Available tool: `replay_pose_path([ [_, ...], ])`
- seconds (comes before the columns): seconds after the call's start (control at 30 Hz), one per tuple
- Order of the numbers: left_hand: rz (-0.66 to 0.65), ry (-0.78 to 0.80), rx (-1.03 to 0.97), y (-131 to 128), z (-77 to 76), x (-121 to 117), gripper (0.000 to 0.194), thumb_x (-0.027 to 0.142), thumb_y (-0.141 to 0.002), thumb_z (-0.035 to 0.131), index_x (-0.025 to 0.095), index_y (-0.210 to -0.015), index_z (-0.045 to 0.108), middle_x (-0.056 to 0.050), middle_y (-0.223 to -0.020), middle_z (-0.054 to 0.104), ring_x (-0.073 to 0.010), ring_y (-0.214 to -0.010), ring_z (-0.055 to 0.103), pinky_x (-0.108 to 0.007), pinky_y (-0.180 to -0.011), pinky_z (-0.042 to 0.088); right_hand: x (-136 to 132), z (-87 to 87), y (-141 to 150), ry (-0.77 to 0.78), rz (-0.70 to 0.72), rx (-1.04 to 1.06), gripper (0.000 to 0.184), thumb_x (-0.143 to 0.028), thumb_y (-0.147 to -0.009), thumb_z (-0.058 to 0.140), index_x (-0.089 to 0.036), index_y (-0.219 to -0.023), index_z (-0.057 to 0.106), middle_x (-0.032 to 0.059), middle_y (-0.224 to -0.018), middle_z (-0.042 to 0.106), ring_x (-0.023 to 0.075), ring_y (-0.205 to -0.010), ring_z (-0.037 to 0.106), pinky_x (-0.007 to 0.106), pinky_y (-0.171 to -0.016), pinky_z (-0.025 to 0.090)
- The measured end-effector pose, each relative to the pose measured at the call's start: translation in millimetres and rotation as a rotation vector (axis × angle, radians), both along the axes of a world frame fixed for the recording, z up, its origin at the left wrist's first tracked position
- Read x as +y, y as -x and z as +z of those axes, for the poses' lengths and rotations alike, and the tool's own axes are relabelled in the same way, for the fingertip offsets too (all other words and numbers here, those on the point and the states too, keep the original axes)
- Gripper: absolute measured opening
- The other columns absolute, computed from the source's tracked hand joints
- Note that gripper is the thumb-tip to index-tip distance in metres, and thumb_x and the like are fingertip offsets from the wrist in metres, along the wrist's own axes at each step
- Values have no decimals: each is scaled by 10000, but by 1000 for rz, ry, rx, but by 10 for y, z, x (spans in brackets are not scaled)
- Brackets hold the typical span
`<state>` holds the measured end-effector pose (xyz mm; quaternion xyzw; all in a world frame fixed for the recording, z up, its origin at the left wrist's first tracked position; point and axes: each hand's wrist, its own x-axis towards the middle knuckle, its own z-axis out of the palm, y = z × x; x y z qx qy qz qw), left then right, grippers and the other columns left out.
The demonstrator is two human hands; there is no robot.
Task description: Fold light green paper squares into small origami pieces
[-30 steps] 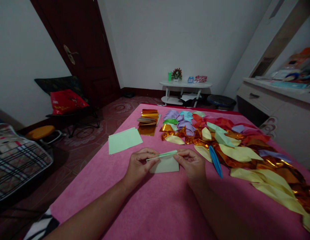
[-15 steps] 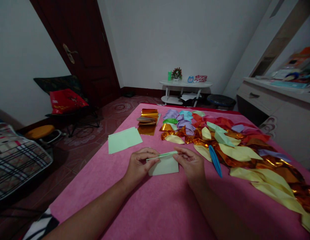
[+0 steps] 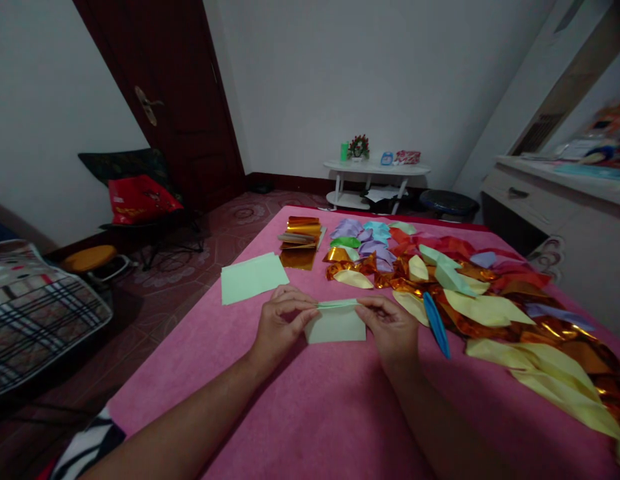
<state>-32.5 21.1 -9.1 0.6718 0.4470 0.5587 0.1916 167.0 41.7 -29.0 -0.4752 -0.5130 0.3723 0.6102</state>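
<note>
A pale green sheet of paper (image 3: 336, 325) is held between my two hands above the pink cloth (image 3: 310, 413), its far edge folded over in a narrow strip. My left hand (image 3: 285, 320) pinches the left end of that fold between thumb and fingers. At the right end, my right hand (image 3: 393, 325) has its thumb and fingers closed on the same fold. Beyond my left hand lies a small stack of light green sheets (image 3: 254, 277). A folded blue paper piece (image 3: 437, 325) lies just right of my right hand.
Behind the green stack sits a pile of gold foil sheets (image 3: 301, 257). Folded paper pieces in yellow (image 3: 487, 308), purple, red and gold spread over the table's right side. A white side table (image 3: 377, 168) stands by the wall, a chair with a red bag (image 3: 143, 200) at left.
My fingers have shifted slightly along the fold, and the folded strip now lies flatter against the sheet. The whole view has turned a little to the left.
</note>
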Motion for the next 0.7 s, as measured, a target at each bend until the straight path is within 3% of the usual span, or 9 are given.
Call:
replay_pose_path([
  [0.47,-17,34,-105,-14,30,-46,50,183,-722,737,186,-672,743,-58,-711,725,-178,-698,646,-320,-711,511,6,41,-9,-125,29,-23,23,-215,-698,726,-198,-696,711,18,-758,624,152,-724,591,246,-613,472],
  [0.7,-24,129,-186,-32,31,-67,61,177,-709,738,160,-651,733,-72,-704,717,-177,-681,654,-296,-670,526,-17,56,-18,-133,74,-61,28,-219,-747,690,-201,-726,689,73,-1057,659,225,-1017,598,297,-755,484],
])
